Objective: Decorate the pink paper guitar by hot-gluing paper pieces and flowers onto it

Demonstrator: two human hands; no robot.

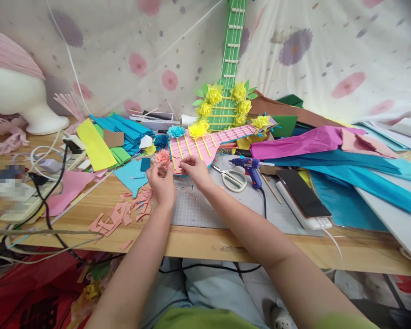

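A small pink paper guitar (205, 151) with yellow strips, blue edging and paper flowers lies tilted on the cutting mat (198, 205). My left hand (161, 183) is closed at its lower left end, with the fingers around a coral paper flower (162, 156). On the guitar's near edge, my right hand (197, 171) has its fingertips pinched together; whatever is between them is too small to make out. A yellow flower (198, 129) and a light blue flower (176, 131) sit along the upper edge.
Scissors (234, 179) and a blue glue gun (249, 169) lie right of my hands. Coral paper scraps (119, 217) are scattered at left. Further right is a phone (304, 193) on a white power strip. Behind stands a green paper guitar (230, 64). Cables cross the left side.
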